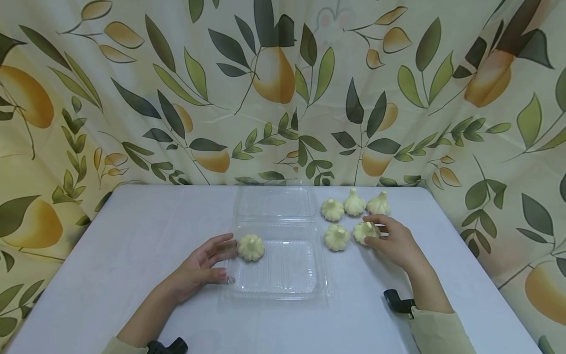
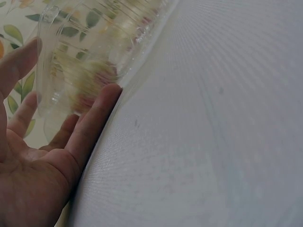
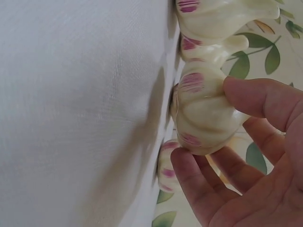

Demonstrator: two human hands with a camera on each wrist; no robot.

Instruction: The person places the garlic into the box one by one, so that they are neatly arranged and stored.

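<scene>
My right hand [image 1: 398, 243] holds a pale garlic bulb [image 3: 206, 111] between thumb and fingers at the right of the table. Pink streaks mark the bulb's sides in the right wrist view. Close by, another garlic bulb [image 1: 337, 238] sits to its left, and three more stand in a row behind. My left hand [image 1: 196, 270] rests at the left edge of a clear plastic container [image 1: 283, 296], its fingers loosely extended along the wall. Inside the container, at its left side, lies one garlic bulb [image 1: 251, 247]. The container's hinged lid [image 1: 275, 202] is folded back, away from me.
A white cloth covers the table [image 1: 146, 231]. Behind it hangs a curtain [image 1: 247, 128] printed with fruit and leaves. Each wrist wears a black camera mount, the right one [image 1: 398, 301] close over the tabletop.
</scene>
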